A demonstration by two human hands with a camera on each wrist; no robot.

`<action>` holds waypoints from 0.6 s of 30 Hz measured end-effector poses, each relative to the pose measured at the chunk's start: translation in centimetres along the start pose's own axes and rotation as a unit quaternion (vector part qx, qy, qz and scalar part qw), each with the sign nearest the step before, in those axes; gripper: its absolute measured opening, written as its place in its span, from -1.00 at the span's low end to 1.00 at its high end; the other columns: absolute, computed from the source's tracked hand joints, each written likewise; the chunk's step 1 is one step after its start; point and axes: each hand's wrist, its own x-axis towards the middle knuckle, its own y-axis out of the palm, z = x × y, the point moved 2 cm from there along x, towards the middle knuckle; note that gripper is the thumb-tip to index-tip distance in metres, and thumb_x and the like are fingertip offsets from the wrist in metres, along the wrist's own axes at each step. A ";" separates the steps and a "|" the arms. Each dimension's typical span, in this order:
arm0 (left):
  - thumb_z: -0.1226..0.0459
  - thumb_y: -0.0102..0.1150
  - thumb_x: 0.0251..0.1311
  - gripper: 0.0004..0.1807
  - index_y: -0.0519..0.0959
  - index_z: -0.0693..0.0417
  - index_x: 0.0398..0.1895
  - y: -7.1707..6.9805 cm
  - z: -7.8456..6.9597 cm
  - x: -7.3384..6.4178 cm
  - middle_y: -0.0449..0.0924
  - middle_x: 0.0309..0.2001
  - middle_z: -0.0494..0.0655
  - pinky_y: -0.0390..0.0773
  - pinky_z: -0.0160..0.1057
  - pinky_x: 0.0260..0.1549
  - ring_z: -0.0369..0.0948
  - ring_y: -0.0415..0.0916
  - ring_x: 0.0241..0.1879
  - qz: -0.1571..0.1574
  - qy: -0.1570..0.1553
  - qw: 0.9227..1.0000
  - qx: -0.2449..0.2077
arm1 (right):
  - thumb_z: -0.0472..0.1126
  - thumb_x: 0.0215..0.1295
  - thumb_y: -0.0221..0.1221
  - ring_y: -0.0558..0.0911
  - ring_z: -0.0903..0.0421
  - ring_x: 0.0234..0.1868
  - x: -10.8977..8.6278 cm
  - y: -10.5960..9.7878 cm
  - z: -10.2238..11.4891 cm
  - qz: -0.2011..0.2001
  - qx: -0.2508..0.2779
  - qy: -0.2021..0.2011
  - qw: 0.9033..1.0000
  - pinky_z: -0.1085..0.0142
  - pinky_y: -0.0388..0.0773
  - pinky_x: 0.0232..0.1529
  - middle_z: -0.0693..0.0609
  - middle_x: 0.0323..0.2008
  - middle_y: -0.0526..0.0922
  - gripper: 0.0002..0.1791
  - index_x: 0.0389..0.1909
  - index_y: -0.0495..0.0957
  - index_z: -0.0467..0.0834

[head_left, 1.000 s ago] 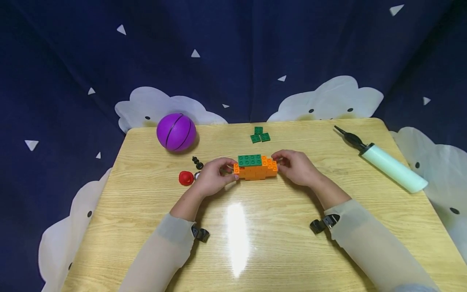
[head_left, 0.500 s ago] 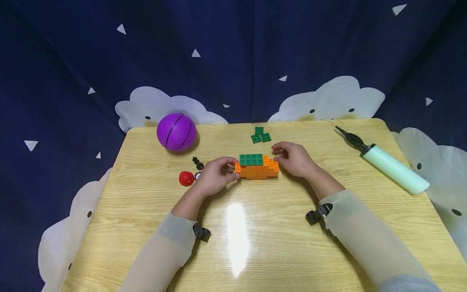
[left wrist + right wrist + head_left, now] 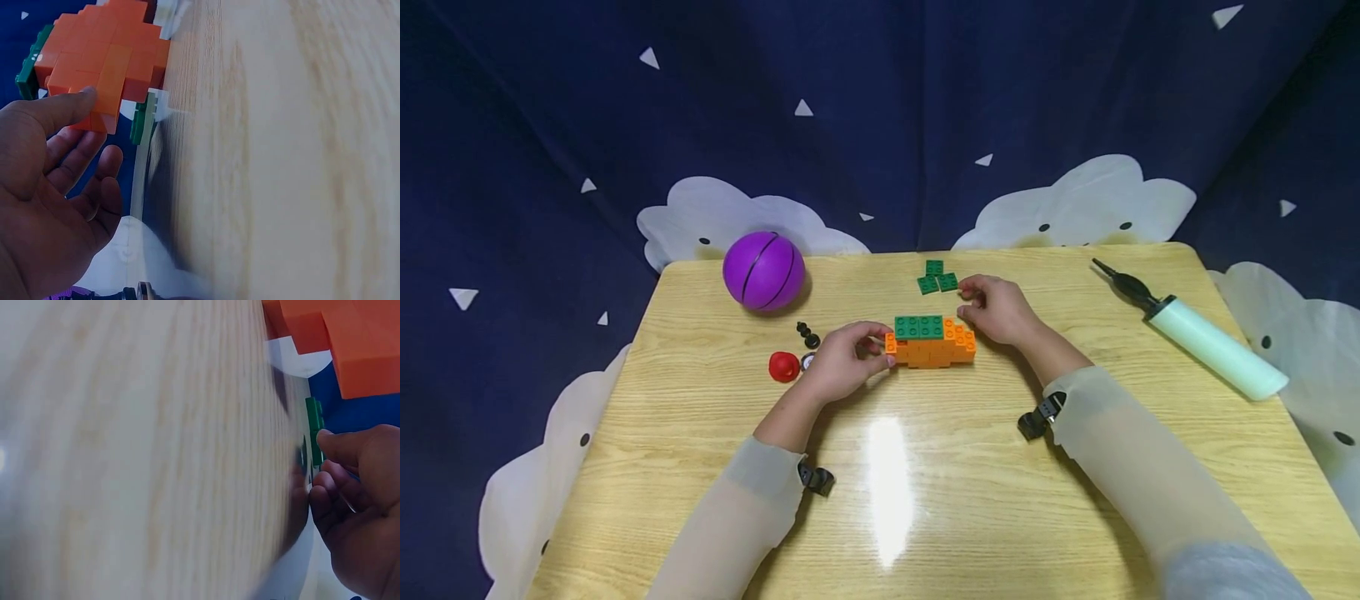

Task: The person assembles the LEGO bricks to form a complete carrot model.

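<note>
A stepped build of orange toy bricks (image 3: 928, 355) stands mid-table, topped by green bricks (image 3: 918, 327). My left hand (image 3: 841, 363) pinches its left end; in the left wrist view the thumb lies on an orange brick (image 3: 112, 72), with the other fingers beneath and behind. Further back and to the right, my right hand (image 3: 1002, 311) has its fingers loosely bent, with nothing seen between them. Its fingertips are just right of several small green bricks (image 3: 948, 282) lying flat near the back edge. From the right wrist, a green brick (image 3: 314, 419) overlaps the thumb tip.
A purple ball (image 3: 763, 272) sits at the back left of the wooden table (image 3: 970, 500). Left of my left hand are a red hat-shaped piece (image 3: 784, 367), a black knobbed piece (image 3: 809, 337) and a small round white piece (image 3: 807, 362). A hand pump (image 3: 1217, 346) lies at right.
My right hand has left the right end of the orange build and moved back toward the small green bricks. The left hand keeps its pinch on the build.
</note>
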 end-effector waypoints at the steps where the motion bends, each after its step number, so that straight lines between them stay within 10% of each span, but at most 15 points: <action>1: 0.18 0.46 0.26 -0.56 0.63 -0.05 0.20 0.0 0.0 0.0 0.66 -0.03 -0.14 0.60 -0.12 -0.12 -0.08 0.62 -0.05 0.000 0.001 1.000 0.000 | -0.23 0.40 0.30 0.60 -0.04 -0.10 0.2 0.0 0.0 0.000 -0.002 0.000 1.000 0.06 0.56 0.02 -0.16 0.05 0.67 -0.54 0.26 0.53 -0.27; 18: 0.19 0.46 0.26 -0.56 0.63 -0.05 0.20 -0.1 0.1 0.0 0.67 -0.03 -0.02 0.59 -0.11 -0.14 -0.10 0.60 -0.07 0.004 -0.001 1.000 -0.001 | -0.10 0.42 0.30 0.42 -0.08 -0.15 2.5 0.4 -1.0 0.016 -0.031 -0.002 0.999 0.03 0.37 -0.04 -0.16 -0.11 0.50 -0.32 0.50 0.36 -0.14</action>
